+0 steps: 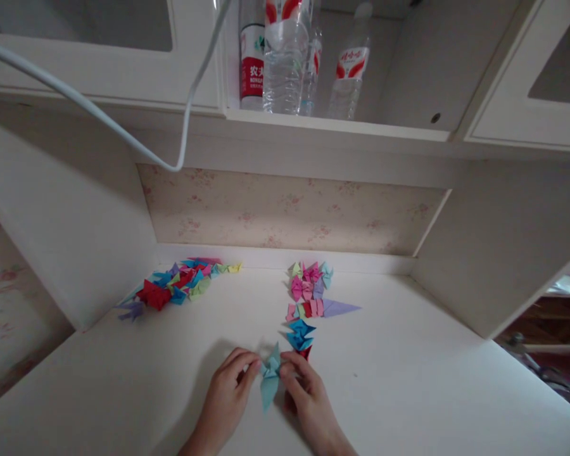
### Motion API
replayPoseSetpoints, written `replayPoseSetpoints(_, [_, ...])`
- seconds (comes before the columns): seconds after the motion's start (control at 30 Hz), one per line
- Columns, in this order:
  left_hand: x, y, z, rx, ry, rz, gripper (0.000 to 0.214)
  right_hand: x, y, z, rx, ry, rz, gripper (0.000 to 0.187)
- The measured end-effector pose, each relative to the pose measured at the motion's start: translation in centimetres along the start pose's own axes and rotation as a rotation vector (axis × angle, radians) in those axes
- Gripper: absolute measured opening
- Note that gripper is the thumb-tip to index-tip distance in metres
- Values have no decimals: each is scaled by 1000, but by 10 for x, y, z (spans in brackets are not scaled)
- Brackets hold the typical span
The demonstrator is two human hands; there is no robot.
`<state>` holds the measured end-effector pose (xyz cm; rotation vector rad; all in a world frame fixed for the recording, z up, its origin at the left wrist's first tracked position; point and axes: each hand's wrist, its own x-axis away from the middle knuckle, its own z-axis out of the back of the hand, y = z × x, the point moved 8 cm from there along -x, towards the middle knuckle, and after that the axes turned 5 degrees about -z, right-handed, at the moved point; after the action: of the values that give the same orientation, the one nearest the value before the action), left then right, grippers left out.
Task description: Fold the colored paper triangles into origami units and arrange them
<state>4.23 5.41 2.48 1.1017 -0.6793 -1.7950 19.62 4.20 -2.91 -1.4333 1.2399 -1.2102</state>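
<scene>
A pale teal origami crane (270, 373) is held between my two hands, low over the white desk. My left hand (232, 383) pinches its left side with thumb and forefinger, and my right hand (306, 389) pinches its right side. Just beyond the right fingers lie blue folded paper pieces (300, 334) and a red folded piece (306, 352), the red one partly hidden by that hand. Farther back sits a row of small pink, green and red folded pieces (306, 310) beside a purple pointed paper piece (338, 308).
Several pink, green and purple origami pieces (308, 278) stand near the desk's back edge. A mixed heap of colourful origami (183, 283) lies at the back left. Above, a shelf holds plastic bottles (285, 76), and a white cable or rod (123, 134) hangs at the upper left.
</scene>
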Motion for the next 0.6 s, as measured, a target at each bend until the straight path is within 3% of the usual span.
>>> replayPoseSetpoints(0.13, [0, 5, 2, -3, 2, -6, 26, -4, 1, -1, 80, 7, 29, 39])
replayPoseSetpoints(0.27, [-2, -3, 20, 10, 99, 37, 27, -7, 2, -3, 146, -1, 14, 45])
replayPoseSetpoints(0.47, [0, -48, 56, 105, 320, 433, 53, -6, 0, -5, 254, 24, 37, 41])
replayPoseSetpoints(0.53, [-11, -40, 58, 99, 322, 442, 55, -6, 0, -7, 306, 13, 48, 40])
replayPoseSetpoints(0.6, [-34, -15, 50, 36, 256, 349, 49, -5, 0, -10, 374, -1, 57, 38])
